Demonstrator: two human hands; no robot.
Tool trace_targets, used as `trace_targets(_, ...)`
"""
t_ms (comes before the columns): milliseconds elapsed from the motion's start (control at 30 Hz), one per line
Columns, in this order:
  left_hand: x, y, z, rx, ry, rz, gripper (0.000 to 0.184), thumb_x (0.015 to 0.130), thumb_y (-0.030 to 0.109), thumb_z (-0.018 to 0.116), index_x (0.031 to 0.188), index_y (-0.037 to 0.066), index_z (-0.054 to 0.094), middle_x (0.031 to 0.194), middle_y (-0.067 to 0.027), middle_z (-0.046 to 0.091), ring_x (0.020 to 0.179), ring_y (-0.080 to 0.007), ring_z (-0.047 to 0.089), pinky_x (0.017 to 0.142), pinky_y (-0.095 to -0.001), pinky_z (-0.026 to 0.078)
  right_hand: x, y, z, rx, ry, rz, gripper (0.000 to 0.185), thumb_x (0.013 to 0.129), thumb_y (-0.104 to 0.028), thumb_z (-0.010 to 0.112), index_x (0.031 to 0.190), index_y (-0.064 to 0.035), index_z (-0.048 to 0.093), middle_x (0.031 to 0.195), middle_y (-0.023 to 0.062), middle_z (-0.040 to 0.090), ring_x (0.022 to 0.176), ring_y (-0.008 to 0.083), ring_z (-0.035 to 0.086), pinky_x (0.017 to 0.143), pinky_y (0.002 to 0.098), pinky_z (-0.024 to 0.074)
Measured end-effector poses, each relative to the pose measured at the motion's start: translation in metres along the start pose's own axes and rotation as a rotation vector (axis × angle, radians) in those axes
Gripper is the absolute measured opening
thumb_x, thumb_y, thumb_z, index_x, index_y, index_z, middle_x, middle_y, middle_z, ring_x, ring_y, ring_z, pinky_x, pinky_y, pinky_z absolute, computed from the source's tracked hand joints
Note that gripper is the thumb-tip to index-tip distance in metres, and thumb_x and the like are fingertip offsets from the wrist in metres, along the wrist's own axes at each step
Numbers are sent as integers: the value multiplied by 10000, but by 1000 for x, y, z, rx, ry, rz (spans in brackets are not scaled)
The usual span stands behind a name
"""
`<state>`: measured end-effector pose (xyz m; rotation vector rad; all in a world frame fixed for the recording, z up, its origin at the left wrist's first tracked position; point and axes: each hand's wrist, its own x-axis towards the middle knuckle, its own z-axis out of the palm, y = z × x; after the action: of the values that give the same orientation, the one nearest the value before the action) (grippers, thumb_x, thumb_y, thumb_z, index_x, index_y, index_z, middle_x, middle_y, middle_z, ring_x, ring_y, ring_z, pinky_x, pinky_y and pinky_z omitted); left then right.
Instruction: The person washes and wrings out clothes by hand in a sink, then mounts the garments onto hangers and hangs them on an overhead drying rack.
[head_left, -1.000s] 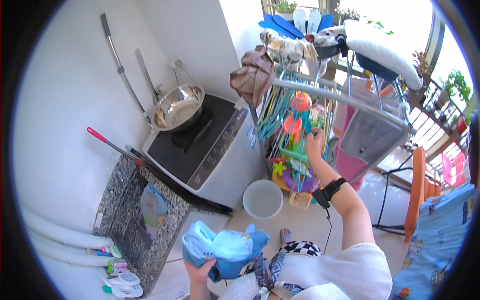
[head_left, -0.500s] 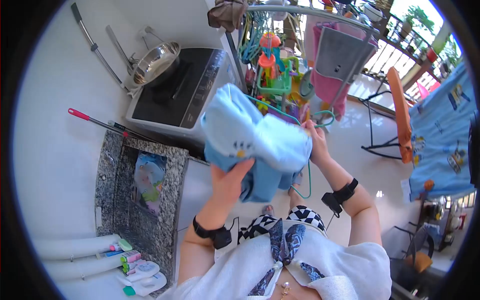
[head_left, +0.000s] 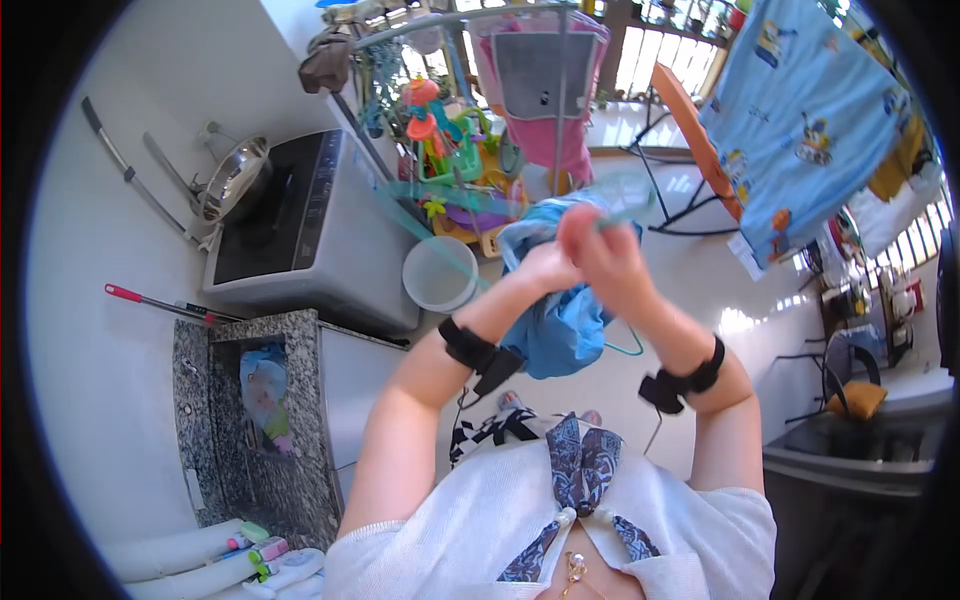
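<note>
A light-blue garment (head_left: 560, 340) hangs bunched below and around my hands, in front of my body. My left hand (head_left: 548, 268) is closed on the garment, its fingertips partly hidden. My right hand (head_left: 608, 250), smeared by motion, crosses close over the left and grips a thin green clothes hanger (head_left: 628, 348). The hanger's outline is blurred, with one part sweeping out to the left and another showing below right of the cloth. Whether the hanger sits inside the garment I cannot make out.
Left stands a top-loading washing machine (head_left: 275, 215) with a steel pan (head_left: 237, 180) beside it. A white bucket (head_left: 440, 275) is on the floor. Ahead is a metal drying rack (head_left: 460, 17); a blue printed cloth (head_left: 800, 130) hangs right. A granite sink (head_left: 320, 400) is lower left.
My view has turned right. The garment has moved from the left towards the middle and hangs lower. My hands, formerly apart, have come together, and the hanger has swung round.
</note>
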<state>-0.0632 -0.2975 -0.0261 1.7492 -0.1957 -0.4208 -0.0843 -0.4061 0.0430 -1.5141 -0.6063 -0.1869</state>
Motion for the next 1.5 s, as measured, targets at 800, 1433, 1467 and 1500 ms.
trace_targets(800, 43, 56, 87, 1023, 616, 640, 465, 700, 155, 719, 1112, 70, 521, 1110, -164, 554, 980, -366, 513, 826, -413, 400, -112, -44, -274, -131, 3, 362, 342, 955, -306, 452, 752, -48, 549, 600, -17, 456, 579, 62, 416, 521, 230, 333)
trace_targets(1433, -9, 154, 112, -19, 154, 547, 186, 876, 174, 630, 881, -10, 662, 652, 56, 540, 522, 13, 362, 438, -165, 239, -203, 81, -304, 62, 668, 483, 404, 939, -411, 448, 883, -50, 621, 767, 5, 568, 717, 81, 504, 650, 239, 400)
trace_targets(1467, -9, 154, 106, -18, 168, 531, 192, 873, 178, 634, 880, -12, 662, 654, 56, 543, 527, 10, 371, 447, -166, 252, -202, 86, -304, 60, 671, 474, 404, 939, -411, 448, 883, -50, 621, 767, 5, 568, 717, 81, 504, 650, 239, 400)
trace_targets(1500, -10, 153, 100, -17, 185, 513, 197, 869, 182, 639, 878, -14, 663, 656, 55, 547, 532, 6, 380, 456, -166, 266, -203, 92, -301, 77, 504, 641, 459, 923, -474, 427, 969, -56, 611, 835, 11, 578, 757, 97, 515, 684, 258, 412)
